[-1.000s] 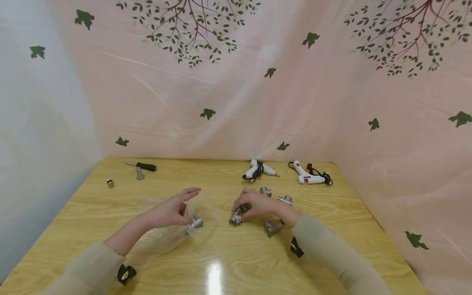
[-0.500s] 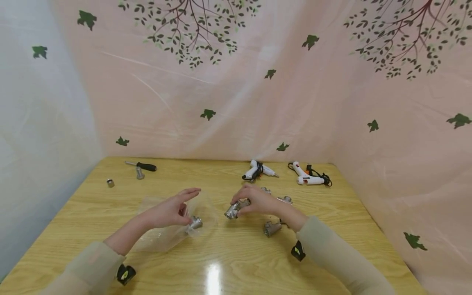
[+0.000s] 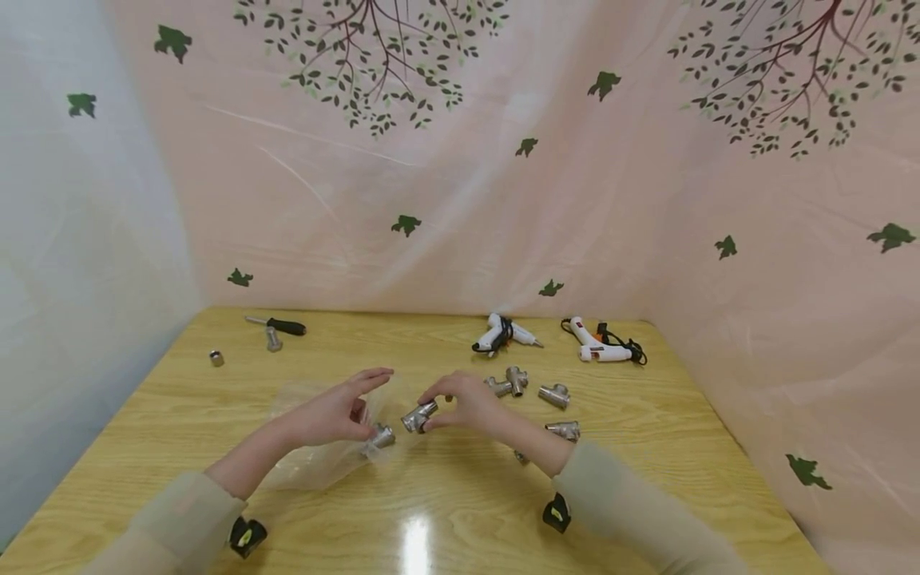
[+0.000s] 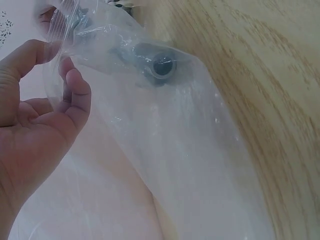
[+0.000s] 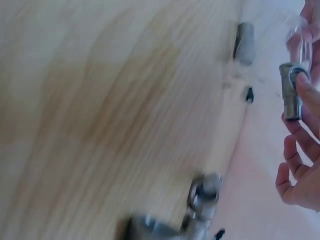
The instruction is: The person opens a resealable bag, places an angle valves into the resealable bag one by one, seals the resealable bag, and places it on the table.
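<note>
- Clear plastic makes up the bag (image 3: 323, 447), which lies on the wooden bench (image 3: 446, 511) under the left hand (image 3: 327, 411).
- The left hand pinches the bag's open edge, thumb and fingers curled round the film; the left wrist view shows the bag (image 4: 165, 150) drawn up off the wood beside the hand (image 4: 35, 130).
- One metal fitting (image 3: 381, 436) sits inside the bag near its mouth; through the film it shows as a dark round opening (image 4: 161, 65).
- The right hand (image 3: 467, 407) grasps a second fitting (image 3: 418, 417) between thumb and fingertips, held just above the bench and just beside the bag's mouth, close to the left hand.
- In the right wrist view that fitting (image 5: 291, 90) is a short grey tube pinched at the fingertips (image 5: 307, 92); the picture is blurred.
- Four loose fittings lie on the bench behind and right of the right hand: a cross-shaped one (image 3: 512, 381), an elbow (image 3: 554, 394), a short piece (image 3: 565, 430), and one (image 3: 521, 457) mostly hidden by the right forearm.
- Two white glue guns (image 3: 503, 333) (image 3: 602, 345) with black cords lie at the far edge.
- At the far left lie a black-handled screwdriver (image 3: 276, 325), a small metal piece (image 3: 272, 340) just beside it and another metal piece (image 3: 216, 358) further left.
</note>
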### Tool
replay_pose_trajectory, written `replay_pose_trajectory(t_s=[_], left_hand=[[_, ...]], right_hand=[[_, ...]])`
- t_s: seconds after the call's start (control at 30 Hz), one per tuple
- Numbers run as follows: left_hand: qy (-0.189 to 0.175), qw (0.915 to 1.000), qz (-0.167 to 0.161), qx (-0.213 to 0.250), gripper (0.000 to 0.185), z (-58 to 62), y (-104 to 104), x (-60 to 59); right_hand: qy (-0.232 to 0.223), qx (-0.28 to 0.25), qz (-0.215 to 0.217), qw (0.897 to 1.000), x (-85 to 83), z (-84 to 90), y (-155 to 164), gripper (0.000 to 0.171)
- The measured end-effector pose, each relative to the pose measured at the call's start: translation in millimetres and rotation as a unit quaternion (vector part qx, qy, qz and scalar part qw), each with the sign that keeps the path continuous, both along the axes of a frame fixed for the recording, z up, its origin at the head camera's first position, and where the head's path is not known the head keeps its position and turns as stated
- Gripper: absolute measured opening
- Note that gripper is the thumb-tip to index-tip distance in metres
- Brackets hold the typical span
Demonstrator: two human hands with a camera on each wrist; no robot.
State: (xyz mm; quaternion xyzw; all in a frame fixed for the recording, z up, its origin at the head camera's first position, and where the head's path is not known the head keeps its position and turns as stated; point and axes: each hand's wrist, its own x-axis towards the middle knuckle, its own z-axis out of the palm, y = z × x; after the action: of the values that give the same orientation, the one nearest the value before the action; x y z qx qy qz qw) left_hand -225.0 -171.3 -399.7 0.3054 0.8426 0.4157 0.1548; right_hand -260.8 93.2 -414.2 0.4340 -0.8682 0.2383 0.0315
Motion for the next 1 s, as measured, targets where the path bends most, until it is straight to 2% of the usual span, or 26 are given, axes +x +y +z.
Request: replay_pose_trajectory(t_s=[0.17, 0.37, 0.57, 0.7, 0.9, 1.0], left_hand=[[-0.018, 0.9998, -0.002, 0.010, 0.083, 0.7, 1.1, 1.2], [-0.040, 0.9987, -0.007, 0.031, 0.083, 2.2, 1.4, 1.8], [-0.035, 0.9985, -0.015, 0.040, 0.082, 1.9, 3.4, 1.4], [-0.034, 0.9987, -0.013, 0.036, 0.083, 0.9, 4.6, 1.6], [-0.033, 0.9988, -0.008, 0.036, 0.083, -0.4, 2.9, 1.6], [-0.034, 0.9987, -0.008, 0.036, 0.082, 1.7, 3.3, 1.7]], right_hand=[[-0.034, -0.016, -0.011, 0.999, 8.1, -1.5, -17.6, 0.033], [-0.046, 0.011, -0.011, 0.999, 15.4, -7.1, -37.0, 0.032], [-0.055, 0.021, 0.007, 0.998, 22.6, -13.0, -50.5, 0.032], [-0.043, 0.018, 0.016, 0.999, 27.1, -15.0, -53.2, 0.033], [-0.093, 0.010, 0.020, 0.995, 26.5, -11.7, -46.0, 0.037], [-0.089, 0.007, 0.036, 0.995, 24.1, -6.7, -36.0, 0.041]])
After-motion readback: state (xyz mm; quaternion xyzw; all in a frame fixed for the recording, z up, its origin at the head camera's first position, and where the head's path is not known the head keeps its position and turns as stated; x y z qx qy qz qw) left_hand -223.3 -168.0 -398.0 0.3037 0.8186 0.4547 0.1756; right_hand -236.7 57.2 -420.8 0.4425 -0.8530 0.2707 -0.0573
